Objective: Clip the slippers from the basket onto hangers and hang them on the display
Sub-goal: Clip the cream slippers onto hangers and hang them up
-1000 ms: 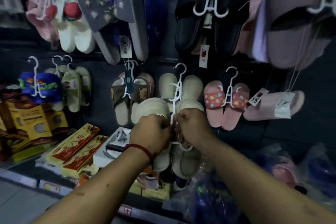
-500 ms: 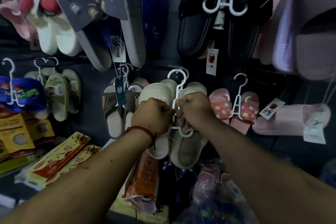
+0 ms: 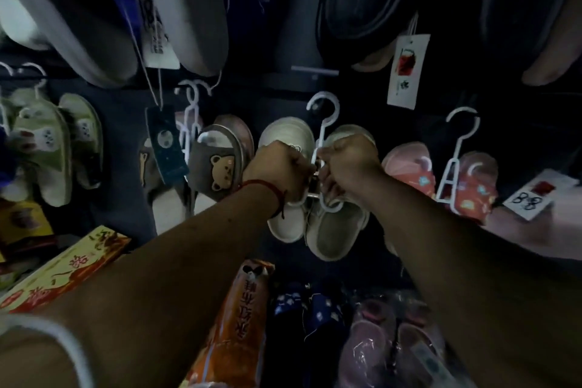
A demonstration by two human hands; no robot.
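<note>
The white hanger [image 3: 327, 132] stands upright with its long axis running 6 to 12 o'clock. Its hook lies at 12 o'clock from both fists, close against the dark display wall [image 3: 126, 123], though I cannot tell whether it already sits over a peg. The left hand [image 3: 280, 167] and right hand [image 3: 346, 164] meet at the stem, level and equally near, with fingers [image 3: 329, 186] curled and clamped on it. The cream slippers [image 3: 285, 224], pale and soft-looking, hang clipped on either side toward 6 o'clock, between a brown bear slipper [image 3: 220, 164] at 9 o'clock and pink slippers [image 3: 406, 167] at 3 o'clock.
</note>
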